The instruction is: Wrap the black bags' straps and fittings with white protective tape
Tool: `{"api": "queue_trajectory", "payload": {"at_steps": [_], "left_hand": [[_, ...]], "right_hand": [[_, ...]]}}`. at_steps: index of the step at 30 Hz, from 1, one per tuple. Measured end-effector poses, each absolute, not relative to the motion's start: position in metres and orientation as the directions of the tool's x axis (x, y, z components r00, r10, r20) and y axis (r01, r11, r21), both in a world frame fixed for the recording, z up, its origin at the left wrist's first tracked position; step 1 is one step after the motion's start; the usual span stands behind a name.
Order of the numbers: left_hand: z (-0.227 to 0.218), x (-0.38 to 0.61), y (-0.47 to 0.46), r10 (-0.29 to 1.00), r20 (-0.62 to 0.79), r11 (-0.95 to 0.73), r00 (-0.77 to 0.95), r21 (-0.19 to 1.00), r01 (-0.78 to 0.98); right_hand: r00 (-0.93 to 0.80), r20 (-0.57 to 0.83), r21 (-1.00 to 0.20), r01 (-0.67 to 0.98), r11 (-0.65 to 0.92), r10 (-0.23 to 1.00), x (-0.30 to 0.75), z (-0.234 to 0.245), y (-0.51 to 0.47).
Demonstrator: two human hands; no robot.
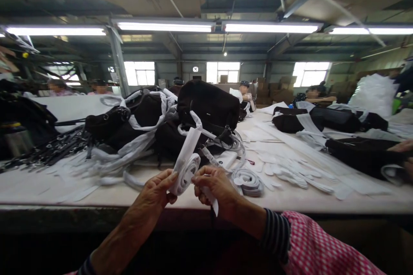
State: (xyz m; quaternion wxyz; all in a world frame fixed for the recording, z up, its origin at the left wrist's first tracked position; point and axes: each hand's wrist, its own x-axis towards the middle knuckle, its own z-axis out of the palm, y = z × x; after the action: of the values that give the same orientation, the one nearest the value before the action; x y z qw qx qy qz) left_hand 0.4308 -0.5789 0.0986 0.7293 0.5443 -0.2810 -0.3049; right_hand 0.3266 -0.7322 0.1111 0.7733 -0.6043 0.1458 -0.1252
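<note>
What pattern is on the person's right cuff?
The cuff has dark and pale stripes, best seen in the head view.

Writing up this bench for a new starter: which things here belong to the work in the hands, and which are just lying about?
Belonging to the work:
left hand; right hand; rolled white fabric strap held between them; coiled grey-white fabric strap

Lying about:
black fabric bags bound with white strips; cut white fabric pieces; bulging white plastic sack
</note>
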Motion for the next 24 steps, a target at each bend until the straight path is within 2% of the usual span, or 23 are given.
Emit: {"api": "queue_trajectory", "payload": {"at_steps": [3, 8, 12, 14, 18, 22, 24], "left_hand": [[0.093, 0.431, -0.585, -0.76, 0.093, 0.184, 0.643, 0.98, 0.076], [0.091, 0.428, -0.595, -0.738, 0.16, 0.072, 0.655, 0.985, -0.159], [0.082, 0.428, -0.611, -0.697, 0.302, -0.046, 0.65, 0.886, -0.461], [0.07, 0.429, -0.621, -0.662, 0.383, -0.112, 0.644, 0.8, -0.59], [0.038, 0.429, -0.634, -0.649, 0.446, -0.228, 0.617, 0.66, -0.716], [0.019, 0.429, -0.636, -0.685, 0.458, -0.284, 0.567, 0.549, -0.786], [0.018, 0.43, -0.635, -0.727, 0.451, -0.269, 0.517, 0.506, -0.82]], "right_hand": [[0.938, 0.004, -0.985, 0.064, 0.16, -0.347, 0.328, 0.106, -0.73], [0.931, 0.142, -0.987, 0.158, 0.02, -0.337, 0.31, 0.089, -0.741], [0.914, 0.229, -0.967, 0.173, -0.19, -0.335, 0.292, 0.075, -0.755], [0.934, 0.229, -0.952, 0.156, -0.263, -0.273, 0.286, 0.067, -0.762], [0.991, 0.129, -0.956, 0.114, -0.271, -0.037, 0.279, 0.055, -0.773], [0.968, 0.203, -0.915, 0.241, -0.324, 0.147, 0.276, 0.051, -0.776], [0.954, 0.25, -0.886, 0.295, -0.358, 0.167, 0.275, 0.051, -0.774]]}}
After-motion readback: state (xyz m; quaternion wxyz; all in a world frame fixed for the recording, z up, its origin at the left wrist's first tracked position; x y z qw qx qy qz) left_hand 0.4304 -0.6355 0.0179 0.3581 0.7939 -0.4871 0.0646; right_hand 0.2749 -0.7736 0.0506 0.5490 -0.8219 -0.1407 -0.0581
